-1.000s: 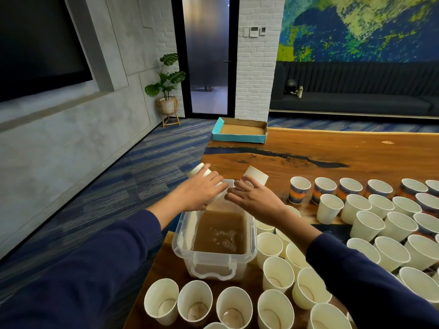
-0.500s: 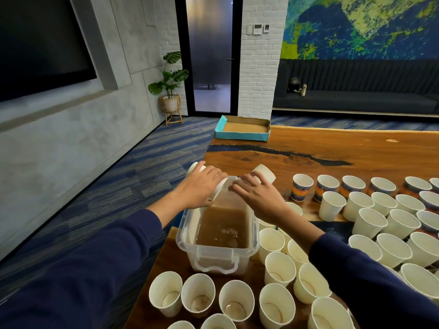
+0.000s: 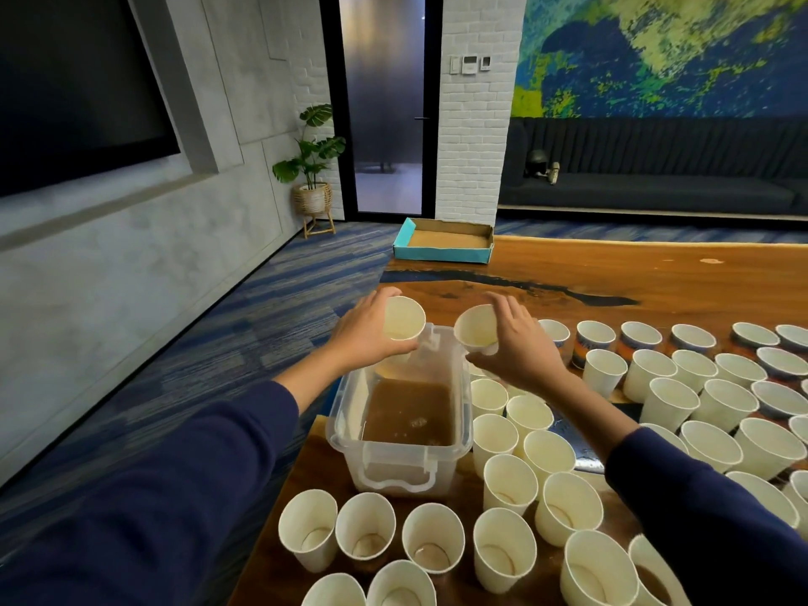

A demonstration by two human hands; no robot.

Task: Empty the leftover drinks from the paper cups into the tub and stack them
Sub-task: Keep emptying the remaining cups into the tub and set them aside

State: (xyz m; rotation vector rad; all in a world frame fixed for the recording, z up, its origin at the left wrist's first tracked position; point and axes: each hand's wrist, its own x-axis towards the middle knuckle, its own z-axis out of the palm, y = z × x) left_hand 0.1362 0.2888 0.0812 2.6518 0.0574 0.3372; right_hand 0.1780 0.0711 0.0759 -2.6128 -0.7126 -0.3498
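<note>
The left hand (image 3: 365, 338) has its fingers curled around a white paper cup (image 3: 403, 319), the thumb under it near the rim. The right hand (image 3: 518, 347) grips a second paper cup (image 3: 476, 328) in the same way, with fingers bent over its top side. Both cups are tilted, their round mouths turned toward the camera, and they look empty inside. They are held above the far end of the tub (image 3: 400, 465), a clear plastic box with rounded corners, which stands on the wooden table (image 3: 612, 273) and holds brown, cloudy liquid. Both arms in dark blue sleeves reach forward. Many upright paper cups (image 3: 509, 481) stand beside the tub and in front of it, some with a little liquid in the bottom
</note>
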